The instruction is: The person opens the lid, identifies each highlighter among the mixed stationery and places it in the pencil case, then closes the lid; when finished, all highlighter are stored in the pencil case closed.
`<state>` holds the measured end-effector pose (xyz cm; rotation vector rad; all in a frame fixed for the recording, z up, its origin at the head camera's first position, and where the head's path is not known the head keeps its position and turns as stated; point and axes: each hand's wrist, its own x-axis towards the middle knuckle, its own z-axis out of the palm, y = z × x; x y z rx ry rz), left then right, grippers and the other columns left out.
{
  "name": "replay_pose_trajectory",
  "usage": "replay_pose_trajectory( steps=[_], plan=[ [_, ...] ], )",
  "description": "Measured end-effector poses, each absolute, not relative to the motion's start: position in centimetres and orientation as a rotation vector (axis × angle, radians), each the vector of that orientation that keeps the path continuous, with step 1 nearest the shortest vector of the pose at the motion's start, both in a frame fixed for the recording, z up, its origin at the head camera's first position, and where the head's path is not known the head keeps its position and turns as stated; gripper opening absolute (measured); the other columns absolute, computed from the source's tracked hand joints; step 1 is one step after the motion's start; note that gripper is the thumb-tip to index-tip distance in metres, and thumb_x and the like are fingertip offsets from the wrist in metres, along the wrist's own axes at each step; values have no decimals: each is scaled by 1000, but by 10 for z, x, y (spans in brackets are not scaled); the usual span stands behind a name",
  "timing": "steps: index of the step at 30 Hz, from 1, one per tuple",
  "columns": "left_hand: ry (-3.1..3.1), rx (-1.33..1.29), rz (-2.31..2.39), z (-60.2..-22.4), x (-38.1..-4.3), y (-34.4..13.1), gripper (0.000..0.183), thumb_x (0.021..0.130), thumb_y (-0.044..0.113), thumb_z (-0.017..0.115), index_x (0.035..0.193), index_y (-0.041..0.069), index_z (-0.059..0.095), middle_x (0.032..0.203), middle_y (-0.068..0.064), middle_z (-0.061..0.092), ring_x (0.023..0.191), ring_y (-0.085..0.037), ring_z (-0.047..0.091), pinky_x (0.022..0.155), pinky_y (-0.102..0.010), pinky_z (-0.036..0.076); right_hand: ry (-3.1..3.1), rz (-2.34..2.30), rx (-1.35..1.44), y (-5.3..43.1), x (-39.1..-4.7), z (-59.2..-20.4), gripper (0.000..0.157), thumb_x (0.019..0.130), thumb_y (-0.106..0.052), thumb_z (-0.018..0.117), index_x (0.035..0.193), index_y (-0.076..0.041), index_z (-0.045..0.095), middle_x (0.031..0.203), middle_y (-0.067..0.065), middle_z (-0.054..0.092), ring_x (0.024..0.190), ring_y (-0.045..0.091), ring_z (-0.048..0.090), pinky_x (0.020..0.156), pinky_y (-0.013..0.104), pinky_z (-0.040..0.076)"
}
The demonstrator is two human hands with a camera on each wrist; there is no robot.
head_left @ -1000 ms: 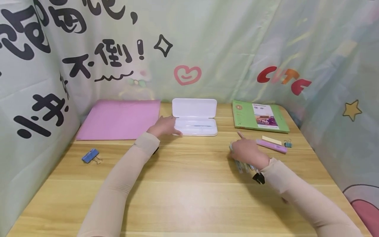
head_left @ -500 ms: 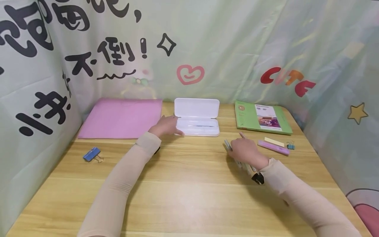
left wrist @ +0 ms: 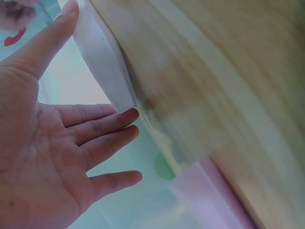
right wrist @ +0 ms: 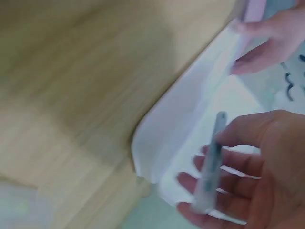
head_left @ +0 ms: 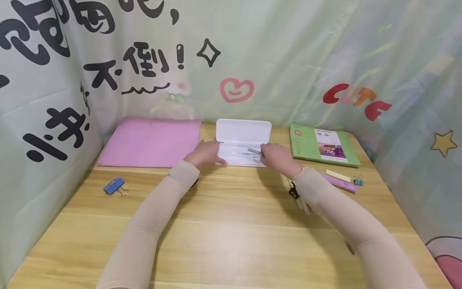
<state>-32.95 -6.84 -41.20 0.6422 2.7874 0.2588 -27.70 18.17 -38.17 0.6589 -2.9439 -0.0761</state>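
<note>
A white pencil case (head_left: 243, 131) stands with its lid raised at the back middle of the table, a thin item lying inside. At its left end is my left hand (head_left: 207, 153); in the left wrist view the thumb and extended fingers touch the case (left wrist: 102, 52). My right hand (head_left: 279, 158) is over the case's right end and pinches a grey, translucent pen (right wrist: 209, 171) between thumb and fingers. Beside the right sleeve lie several more pens (head_left: 306, 206), partly hidden, with a black binder clip (head_left: 293, 193) at their upper end.
A pink folder (head_left: 151, 142) lies left of the case, with a blue binder clip (head_left: 113, 185) in front. To the right are a green booklet (head_left: 306, 140), a purple highlighter (head_left: 341, 184), a cream strip (head_left: 337, 175) and a teal binder clip (head_left: 358, 181).
My right hand has picked up a pen from the group on the right and carried it left and away to the case. The left hand stays at the case's left end.
</note>
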Motion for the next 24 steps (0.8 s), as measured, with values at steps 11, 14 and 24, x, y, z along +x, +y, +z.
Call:
replay_pose_trajectory(
  steps=[11,14,24],
  plan=[
    [2820,609,232,-415,-330,-68,99,59,70,56,133,8,33,135,-5,35,122,-23,30,99,-53,9,-2890,-60,775,160,-317,-402,10,84,-22,56,87,-13,59,75,1,50,64,18,51,46,36,43],
    [2811,601,244,-414,-328,-68,99,60,68,57,133,7,32,135,-6,34,122,-24,30,99,-53,8,-2875,-56,823,158,-319,-405,9,83,-19,56,89,-13,61,76,2,53,68,19,52,49,37,45],
    [2809,592,261,-413,-327,-69,99,60,68,56,133,6,32,135,-6,33,122,-24,29,99,-52,9,-2922,-123,885,157,-319,-414,24,81,-8,49,100,-13,62,84,5,54,76,22,51,56,38,46]
  ],
)
